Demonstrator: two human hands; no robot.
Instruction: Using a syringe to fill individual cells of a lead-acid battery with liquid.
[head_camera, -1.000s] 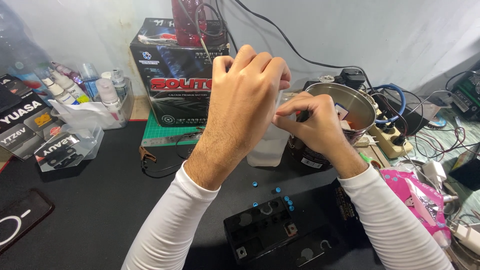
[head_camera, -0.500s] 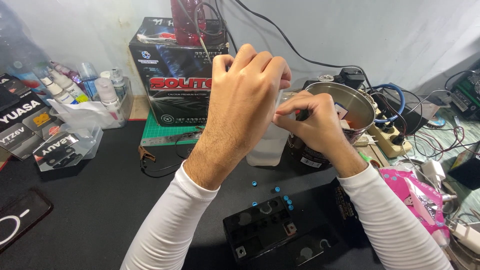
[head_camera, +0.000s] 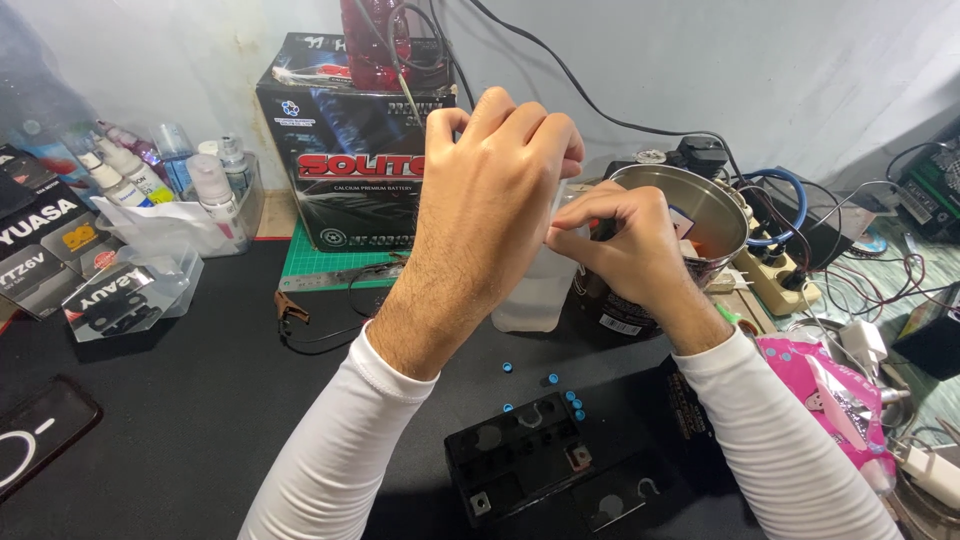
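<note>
My left hand (head_camera: 500, 190) is raised at the centre, fingers curled over the top of a translucent plastic container (head_camera: 535, 295) that stands upright on the black mat. My right hand (head_camera: 625, 245) presses against it from the right, fingers pinched on a small dark object (head_camera: 605, 228) at the container's top. What the fingers do there is hidden. Below the hands lies a small black battery (head_camera: 520, 455) with open round holes in its top. Several tiny blue caps (head_camera: 553, 380) are scattered on the mat around it.
A large black boxed battery (head_camera: 350, 170) stands behind on a green mat. A steel pot (head_camera: 710, 210), cables and a power strip (head_camera: 775, 280) crowd the right. Plastic bottles (head_camera: 215, 180) and packages sit left, a pink bag (head_camera: 820, 385) right, a phone (head_camera: 30, 450) lower left.
Both hands stay at the container's top; the right hand's fingers have shifted slightly against the left. Nothing else has moved.
</note>
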